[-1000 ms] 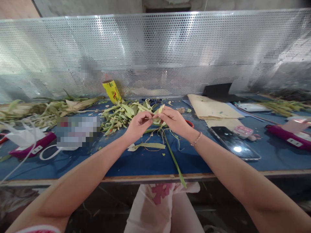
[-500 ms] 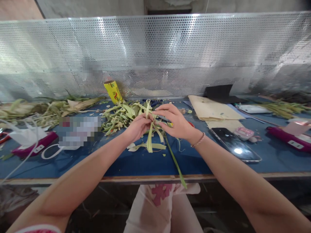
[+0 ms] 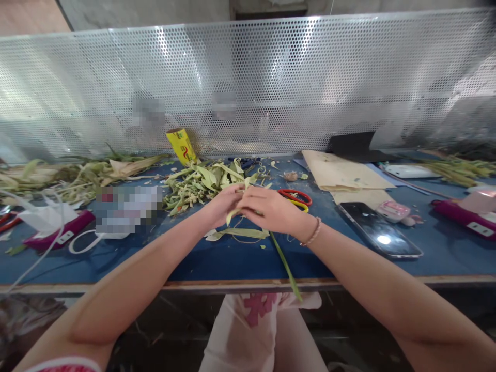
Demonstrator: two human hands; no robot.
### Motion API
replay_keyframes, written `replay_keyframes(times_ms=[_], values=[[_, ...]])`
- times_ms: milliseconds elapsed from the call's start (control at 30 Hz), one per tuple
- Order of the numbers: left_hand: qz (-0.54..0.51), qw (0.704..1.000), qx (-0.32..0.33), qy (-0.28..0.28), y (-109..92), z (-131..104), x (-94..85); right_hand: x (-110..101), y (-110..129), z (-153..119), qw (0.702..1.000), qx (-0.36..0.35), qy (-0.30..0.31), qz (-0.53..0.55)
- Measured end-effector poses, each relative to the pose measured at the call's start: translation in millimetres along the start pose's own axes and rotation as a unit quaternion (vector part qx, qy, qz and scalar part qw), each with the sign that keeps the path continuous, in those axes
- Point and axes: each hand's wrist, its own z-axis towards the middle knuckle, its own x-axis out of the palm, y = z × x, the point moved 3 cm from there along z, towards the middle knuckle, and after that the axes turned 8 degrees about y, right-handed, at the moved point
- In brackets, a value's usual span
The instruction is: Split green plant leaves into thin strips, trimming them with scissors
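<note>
Both of my hands meet above the middle of the blue table. My left hand (image 3: 225, 205) pinches pale green leaf strips (image 3: 231, 216) at its fingertips. Wrapped over the same strips from the right is my right hand (image 3: 271, 207), its fingers closed and hiding most of what is between the hands. A long green leaf blade (image 3: 285, 266) hangs from under the right hand past the table's front edge. Behind the left hand lies a heap of green leaves and trimmings (image 3: 197, 183). A loose leaf strip (image 3: 244, 233) rests on the table below the hands.
Scissors with red and yellow handles (image 3: 296, 199) lie right of my hands. Farther right are a phone (image 3: 377, 230), a pink case (image 3: 392, 211) and brown paper (image 3: 349, 173). A yellow tube (image 3: 182, 146) leans against the perforated metal panel (image 3: 248, 88). Purple power strips (image 3: 58, 233) sit at both sides.
My right hand has turned and closed over the strips, its fingers no longer spread. The hanging strip ends are now mostly covered, and the scissors' handles have come into view.
</note>
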Motion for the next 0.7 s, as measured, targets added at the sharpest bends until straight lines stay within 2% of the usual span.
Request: replay_keyframes(times_ms=[100, 167, 267, 367, 700], values=[[-0.017, 0.996, 0.077, -0.028, -4, -2, -0.6, -6, -12, -2, 0.983, 0.144, -0.116, 0.009], [0.010, 0.994, 0.109, -0.023, -5, -4, 0.0, -10, -19, -5, 0.966, 0.214, -0.146, 0.022], [0.081, 0.988, 0.130, 0.008, -2, -3, 1.3, -14, -26, -7, 0.954, 0.257, -0.137, 0.067], [0.121, 0.984, 0.127, 0.000, 1, 0, -1.0, -14, -26, -6, 0.951, 0.276, -0.105, 0.097], [0.069, 0.977, 0.129, -0.156, 9, 8, -24.4, -6, -29, -4, 0.931, 0.318, -0.061, 0.167]])
